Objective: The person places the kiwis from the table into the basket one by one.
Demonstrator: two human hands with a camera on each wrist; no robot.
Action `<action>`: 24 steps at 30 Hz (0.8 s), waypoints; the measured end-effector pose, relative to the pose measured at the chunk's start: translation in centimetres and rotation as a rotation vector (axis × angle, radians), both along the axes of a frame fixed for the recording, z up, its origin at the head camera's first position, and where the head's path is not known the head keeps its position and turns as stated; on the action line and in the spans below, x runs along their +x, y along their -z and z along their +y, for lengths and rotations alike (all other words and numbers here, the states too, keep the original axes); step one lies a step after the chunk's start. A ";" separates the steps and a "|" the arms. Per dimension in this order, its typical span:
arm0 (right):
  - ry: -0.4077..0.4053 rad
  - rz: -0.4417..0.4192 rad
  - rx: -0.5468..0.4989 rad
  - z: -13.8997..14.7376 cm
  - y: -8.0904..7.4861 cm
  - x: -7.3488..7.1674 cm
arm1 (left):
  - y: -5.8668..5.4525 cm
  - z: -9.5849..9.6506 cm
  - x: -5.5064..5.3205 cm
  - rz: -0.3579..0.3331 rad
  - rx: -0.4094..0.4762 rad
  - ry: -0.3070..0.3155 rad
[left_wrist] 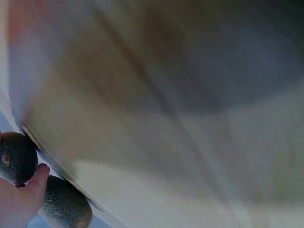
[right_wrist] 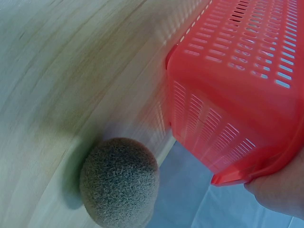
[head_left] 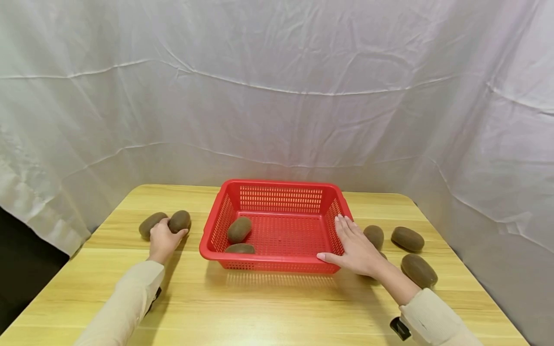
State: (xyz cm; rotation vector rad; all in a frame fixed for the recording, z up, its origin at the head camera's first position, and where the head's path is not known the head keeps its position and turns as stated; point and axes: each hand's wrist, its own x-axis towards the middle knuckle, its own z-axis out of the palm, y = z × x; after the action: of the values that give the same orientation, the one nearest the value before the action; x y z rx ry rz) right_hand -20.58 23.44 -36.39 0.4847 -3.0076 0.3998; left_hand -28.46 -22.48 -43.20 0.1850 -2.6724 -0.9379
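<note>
A brown kiwifruit (head_left: pixel 179 221) sits at the left of the table, and my left hand (head_left: pixel 164 240) pinches it between thumb and fingers. Another kiwifruit (head_left: pixel 149 225) lies just left of those fingers; the left wrist view shows both the gripped kiwifruit (left_wrist: pixel 18 160) and its neighbour (left_wrist: pixel 66 204). Two kiwifruits, one (head_left: pixel 239 230) behind the other (head_left: pixel 240 248), lie in the left end of a red plastic basket (head_left: pixel 281 182). My right hand (head_left: pixel 357 250) rests on the basket's right rim with fingers extended, its thumb spread over the front corner.
Several kiwifruits lie right of the basket: one (head_left: pixel 374 236) beside my right hand, one (head_left: pixel 408 239) farther right, one (head_left: pixel 419 270) nearer the forearm, another partly hidden under the hand. A whitish cloth (head_left: pixel 277 120) hangs behind the wooden table (head_left: pixel 259 307).
</note>
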 end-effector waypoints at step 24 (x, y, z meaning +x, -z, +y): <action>0.007 -0.010 -0.005 0.0 0.0 0.0 | -1.5 -1.1 0.6 -0.051 0.037 0.135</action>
State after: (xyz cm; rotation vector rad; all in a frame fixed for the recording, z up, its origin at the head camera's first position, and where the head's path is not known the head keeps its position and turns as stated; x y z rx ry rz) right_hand -20.58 23.40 -36.35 0.4729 -3.0164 0.4104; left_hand -27.84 -23.61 -41.70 0.0373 -2.7444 -1.0365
